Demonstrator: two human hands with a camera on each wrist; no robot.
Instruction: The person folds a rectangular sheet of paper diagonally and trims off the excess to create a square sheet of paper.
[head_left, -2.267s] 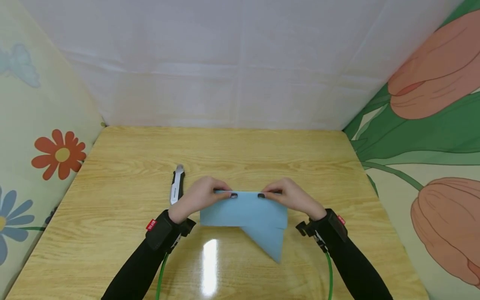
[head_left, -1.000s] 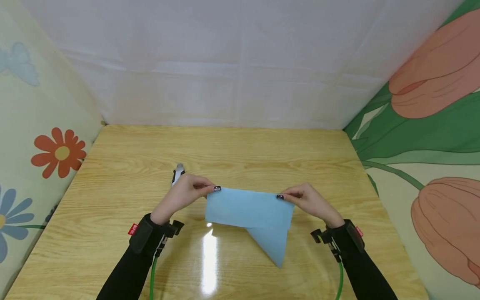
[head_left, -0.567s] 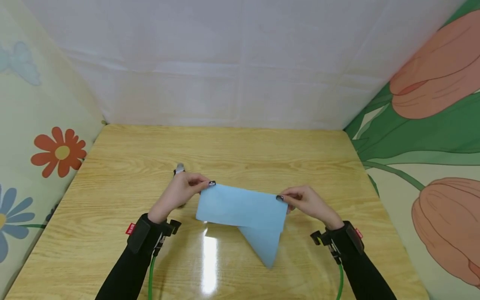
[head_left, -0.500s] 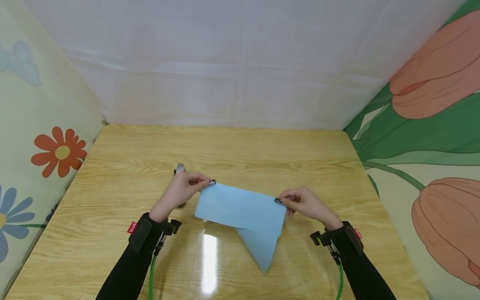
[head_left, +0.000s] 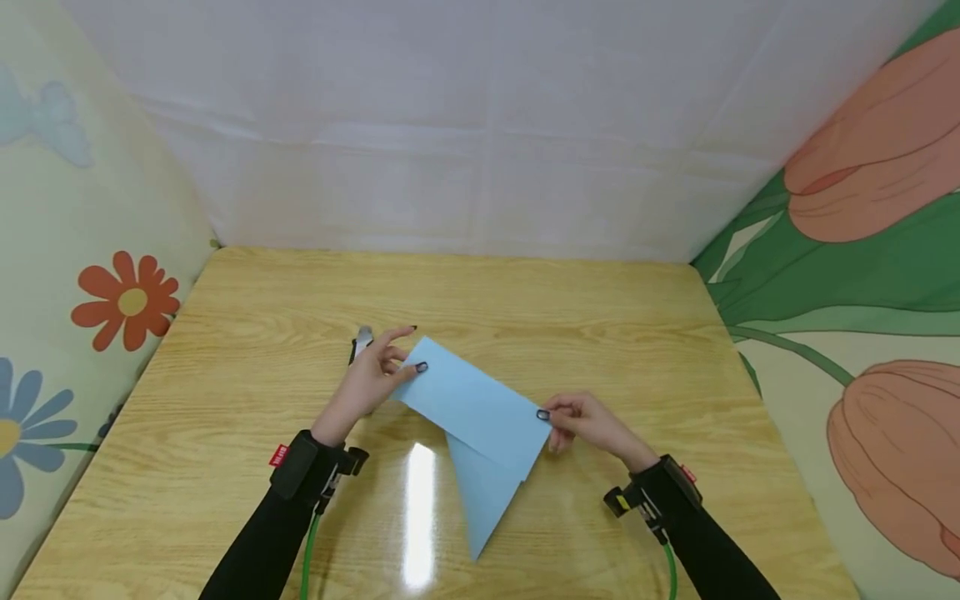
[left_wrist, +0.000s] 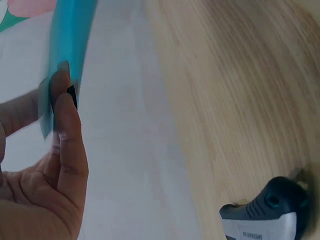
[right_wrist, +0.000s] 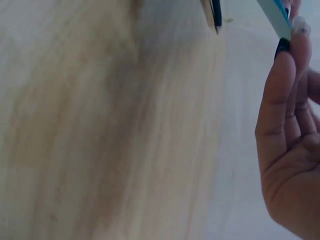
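Observation:
A sheet of light blue paper [head_left: 480,404], folded so that a pointed flap hangs toward the front, slants down to the right in the head view. With thumb and fingers my left hand [head_left: 367,379] pinches its left end; the index finger is lifted off beyond the edge. My right hand [head_left: 592,425] pinches the upper right corner between thumb and fingers. The left wrist view has the paper [left_wrist: 75,30] edge-on between the fingertips. Behind the left hand lies a utility knife [head_left: 363,338], mostly covered by that hand in the head view.
Everything is over a wood-grain table [head_left: 585,325]. A white cloth [head_left: 450,133] hangs at its back edge, with flower-printed panels on both sides. The knife's grey and black handle [left_wrist: 270,215] shows close by in the left wrist view. Green cables [head_left: 309,554] trail from both wrists.
Both hands first slid apart along the paper's upper edge. Since then the paper has turned clockwise, its right end lowering and the flap swinging left. The left index finger has lifted.

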